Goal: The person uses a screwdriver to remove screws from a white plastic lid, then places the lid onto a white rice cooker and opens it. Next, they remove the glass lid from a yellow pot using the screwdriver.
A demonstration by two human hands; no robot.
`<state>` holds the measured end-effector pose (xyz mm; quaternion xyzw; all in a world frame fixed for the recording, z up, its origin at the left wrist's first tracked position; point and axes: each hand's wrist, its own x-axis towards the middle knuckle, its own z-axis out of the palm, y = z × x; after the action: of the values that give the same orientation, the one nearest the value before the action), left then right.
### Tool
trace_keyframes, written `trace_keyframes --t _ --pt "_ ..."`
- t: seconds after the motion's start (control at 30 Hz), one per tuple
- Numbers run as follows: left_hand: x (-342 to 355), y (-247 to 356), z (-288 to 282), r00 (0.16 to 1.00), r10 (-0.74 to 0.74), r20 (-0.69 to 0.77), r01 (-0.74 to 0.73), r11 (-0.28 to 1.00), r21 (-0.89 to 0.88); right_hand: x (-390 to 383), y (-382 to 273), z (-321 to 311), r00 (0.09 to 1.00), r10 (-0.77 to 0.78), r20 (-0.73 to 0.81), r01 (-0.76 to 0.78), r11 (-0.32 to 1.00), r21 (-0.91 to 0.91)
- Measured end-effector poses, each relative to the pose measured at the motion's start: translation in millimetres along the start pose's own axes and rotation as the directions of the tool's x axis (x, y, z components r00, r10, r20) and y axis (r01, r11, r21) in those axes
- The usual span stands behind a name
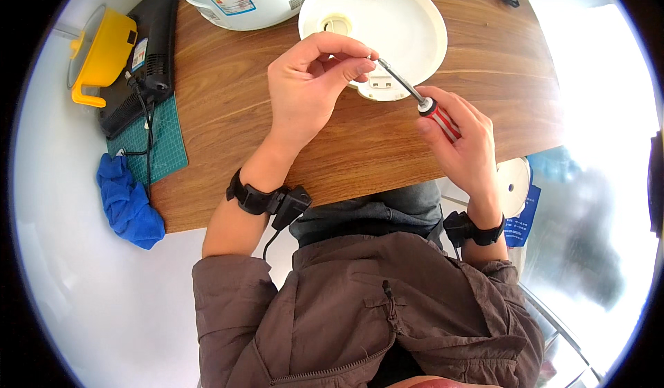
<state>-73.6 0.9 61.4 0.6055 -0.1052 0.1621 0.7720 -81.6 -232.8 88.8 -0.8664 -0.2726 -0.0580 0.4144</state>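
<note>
My right hand is wrapped round a red-and-white screwdriver, whose metal shaft points up and left toward my left fingertips. My left hand pinches at the screwdriver's tip; whatever small thing it holds there is too small to make out. Just beyond both hands lies a round white plastic lid-like part, with a hinge bracket at its far edge, a cream ring inside at the left and a slotted tab on its near edge, partly behind my left fingers.
On the wooden table stand white appliance bodies at the back. At left are a yellow pot, a black device with cables, a green mat and a blue cloth. A cream disc sits below the right edge.
</note>
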Motion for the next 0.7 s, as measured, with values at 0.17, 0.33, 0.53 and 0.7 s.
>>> trace_keyframes --t 0.17,0.33,0.53,0.7 --pt "-0.9 -2.5 -1.9 0.997 -0.002 0.071 -0.004 0.996 0.086 -0.2 -0.3 -2.5 0.999 0.014 0.038 -0.014 1.0 -0.013" --pt "-0.9 -2.8 -2.9 0.997 -0.048 0.067 0.047 0.999 0.014 -1.2 0.8 -3.5 1.0 0.0 0.03 0.001 1.0 -0.023" --pt "0.2 -1.5 -1.9 0.992 -0.063 0.106 0.06 0.998 0.029 -2.7 3.1 -6.0 0.999 0.01 0.036 -0.008 0.998 -0.059" --pt "1.3 -2.9 -6.4 0.978 -0.155 0.138 0.147 0.987 0.065 -3.3 1.0 -12.4 1.0 -0.008 0.02 0.011 0.982 -0.186"
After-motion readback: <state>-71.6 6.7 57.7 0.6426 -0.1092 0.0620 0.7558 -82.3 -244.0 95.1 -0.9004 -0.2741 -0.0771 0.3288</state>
